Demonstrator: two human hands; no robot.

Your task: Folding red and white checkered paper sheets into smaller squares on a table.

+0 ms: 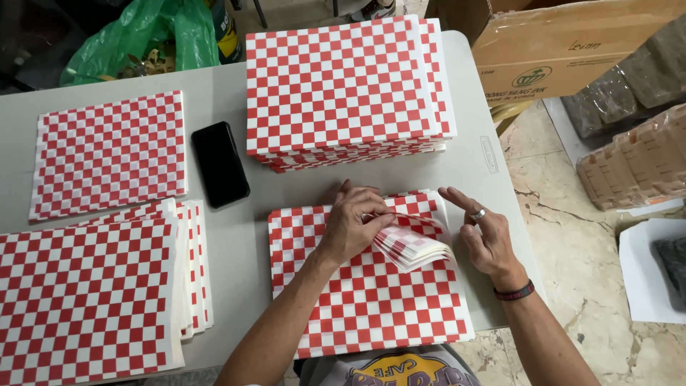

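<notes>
While the left hand (pixel 352 223) pinches up a fanned corner of the red-and-white checkered sheets (pixel 371 293) lying at the near edge of the grey table (pixel 471 154), the right hand (pixel 486 239) hovers open, fingers spread, just beside that lifted corner.

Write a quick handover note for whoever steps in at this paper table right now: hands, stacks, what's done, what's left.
Left hand: pressing on the near stack of checkered sheets, fingers pinching a fan of lifted corners.
Right hand: open, beside the fan, holding nothing.
Other paper: tall stack at the far edge, thin pile far left, fanned pile near left.
Phone lies between the thin pile and the tall stack.
Done: a small batch of corners is lifted.
Left: most of the near stack lies flat under the fan, and the tall stack is squared and untouched.
</notes>
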